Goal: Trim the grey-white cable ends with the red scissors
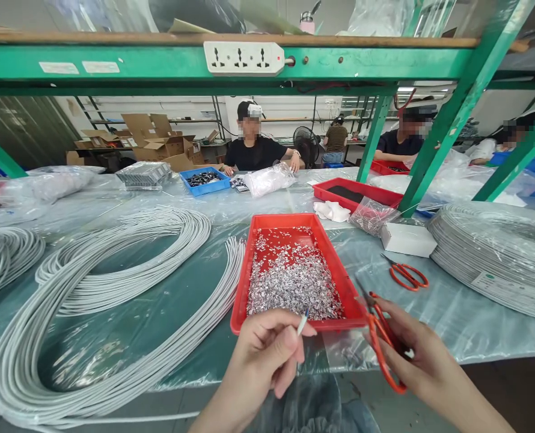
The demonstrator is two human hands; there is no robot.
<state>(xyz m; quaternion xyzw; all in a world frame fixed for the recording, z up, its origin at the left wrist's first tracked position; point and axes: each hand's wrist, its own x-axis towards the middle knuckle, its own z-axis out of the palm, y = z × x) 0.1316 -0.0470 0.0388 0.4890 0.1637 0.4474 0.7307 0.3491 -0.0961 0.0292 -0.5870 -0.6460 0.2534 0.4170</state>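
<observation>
White cable end [302, 322] sat pinched between thumb and fingertips of our left hand [262, 352], at the near edge of the red tray [244, 282] of small metal pieces [294, 282]. Our right hand [423, 355] had its fingers curled through the orange scissors [382, 349], blades about shut. Risk we judged: the short tip could slip the pinch, or the blades nick the left fingers close by. Grey cable coils [114, 282] lay left.
</observation>
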